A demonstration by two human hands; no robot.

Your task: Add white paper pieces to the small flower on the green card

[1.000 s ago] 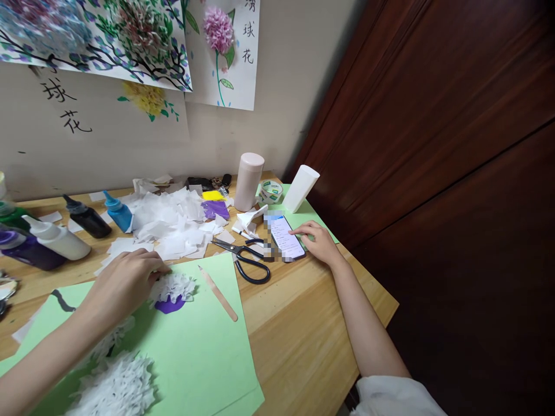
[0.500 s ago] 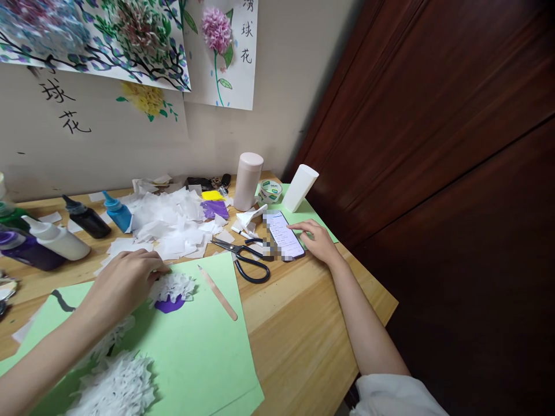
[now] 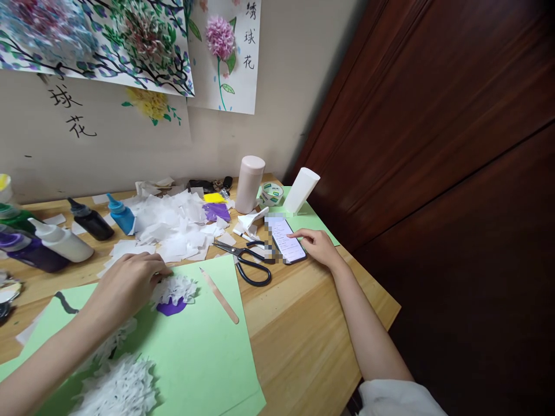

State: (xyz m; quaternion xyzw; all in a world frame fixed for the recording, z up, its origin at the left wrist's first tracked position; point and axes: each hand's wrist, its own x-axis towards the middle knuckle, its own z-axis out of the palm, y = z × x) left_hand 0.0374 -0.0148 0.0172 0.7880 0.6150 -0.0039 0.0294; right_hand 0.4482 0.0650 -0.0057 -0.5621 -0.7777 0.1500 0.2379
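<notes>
My left hand [image 3: 132, 283] bends over the upper left of a white ruffled paper flower [image 3: 177, 289], its fingertips curled down and partly hidden. Below that flower shows a purple patch [image 3: 171, 307] on the green sheet [image 3: 195, 352]. A larger white ruffled flower [image 3: 119, 390] lies nearer, beside my left forearm. My right hand [image 3: 318, 245] holds nothing; its index finger reaches onto the lit screen of a phone [image 3: 287, 240]. Between the hands are black-handled scissors [image 3: 245, 254] and a pointed wooden stick [image 3: 221, 297].
White paper scraps [image 3: 167, 219] cover the back of the wooden table [image 3: 303, 335]. Paint bottles [image 3: 65, 240] stand or lie at left. A pink cylinder [image 3: 250, 185], a tape roll [image 3: 272, 194] and a white holder [image 3: 302, 189] are at the back. Flower pictures hang on the wall.
The view has shifted slightly, so everything appears a little lower and to the right. My right index finger sits slightly lower on the phone screen. My left hand remains at the flower.
</notes>
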